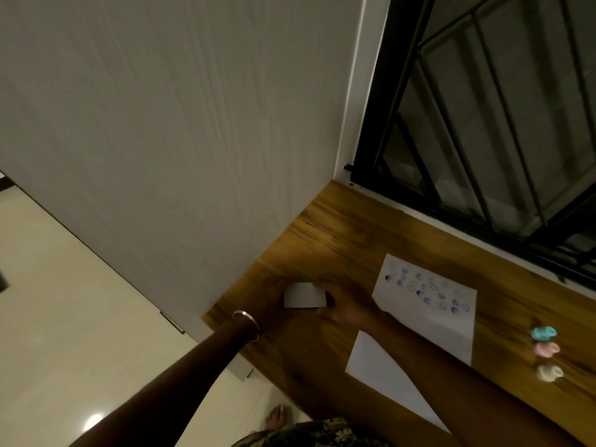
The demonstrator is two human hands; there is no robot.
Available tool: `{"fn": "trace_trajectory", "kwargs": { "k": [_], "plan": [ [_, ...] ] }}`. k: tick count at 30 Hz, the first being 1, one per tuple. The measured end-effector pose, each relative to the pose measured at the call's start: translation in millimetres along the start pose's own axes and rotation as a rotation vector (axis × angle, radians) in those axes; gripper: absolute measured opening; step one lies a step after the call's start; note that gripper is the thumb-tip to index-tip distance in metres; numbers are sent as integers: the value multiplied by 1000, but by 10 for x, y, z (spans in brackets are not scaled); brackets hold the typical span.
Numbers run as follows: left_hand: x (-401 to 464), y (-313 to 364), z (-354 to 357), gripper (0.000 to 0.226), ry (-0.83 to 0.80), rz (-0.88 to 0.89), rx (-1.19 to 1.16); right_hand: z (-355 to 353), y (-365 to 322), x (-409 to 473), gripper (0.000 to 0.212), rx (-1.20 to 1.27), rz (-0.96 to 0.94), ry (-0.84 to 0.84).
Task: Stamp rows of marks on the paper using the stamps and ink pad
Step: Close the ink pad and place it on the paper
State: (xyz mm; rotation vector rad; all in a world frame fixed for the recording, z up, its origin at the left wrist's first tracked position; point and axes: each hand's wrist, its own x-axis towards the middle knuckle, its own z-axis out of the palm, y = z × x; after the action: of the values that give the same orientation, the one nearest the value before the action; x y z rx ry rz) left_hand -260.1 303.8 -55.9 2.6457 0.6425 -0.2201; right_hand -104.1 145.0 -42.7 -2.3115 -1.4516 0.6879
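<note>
Both hands on white box: left hand (274, 301) and right hand (346, 304) closed around ink pad (303, 295), left of paper (429, 304). Paper holds several blue rows, lower half blank. Stamps (545, 353) right of paper, untouched.

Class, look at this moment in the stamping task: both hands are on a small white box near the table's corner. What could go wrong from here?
1. The white box, held between the left hand and right hand, sits close to the table edge; it might slip off.
2. The right forearm lies across the stamped paper; fresh marks could smear.
3. The three stamps sit apart from the hands, so reaching over may drag the sheet.
</note>
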Motion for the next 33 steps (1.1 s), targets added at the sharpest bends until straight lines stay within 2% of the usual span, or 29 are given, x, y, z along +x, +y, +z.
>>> {"fn": "trace_trajectory", "kwargs": {
  "k": [2,4,9,14,21,26,33],
  "plan": [
    [28,32,-37,63,29,-34,-42,-16,4,23,64,-10,-3,-3],
    [65,70,-88,66,-57,-49,-7,-42,18,34,64,-3,2,0],
    [158,161,-205,79,83,92,-50,-187,109,5,65,35,28,35],
    [346,439,-292,79,41,125,-78,-439,312,-179,67,-6,89,101],
    [632,1095,-311,64,-11,222,-116,-756,728,-602,68,31,186,194],
    [879,1700,-231,63,-35,309,-38,-924,1108,-986,62,5,253,308],
    [1048,2380,54,59,-43,468,-57,-1048,1609,-1468,57,-59,363,349]
  ]
}}
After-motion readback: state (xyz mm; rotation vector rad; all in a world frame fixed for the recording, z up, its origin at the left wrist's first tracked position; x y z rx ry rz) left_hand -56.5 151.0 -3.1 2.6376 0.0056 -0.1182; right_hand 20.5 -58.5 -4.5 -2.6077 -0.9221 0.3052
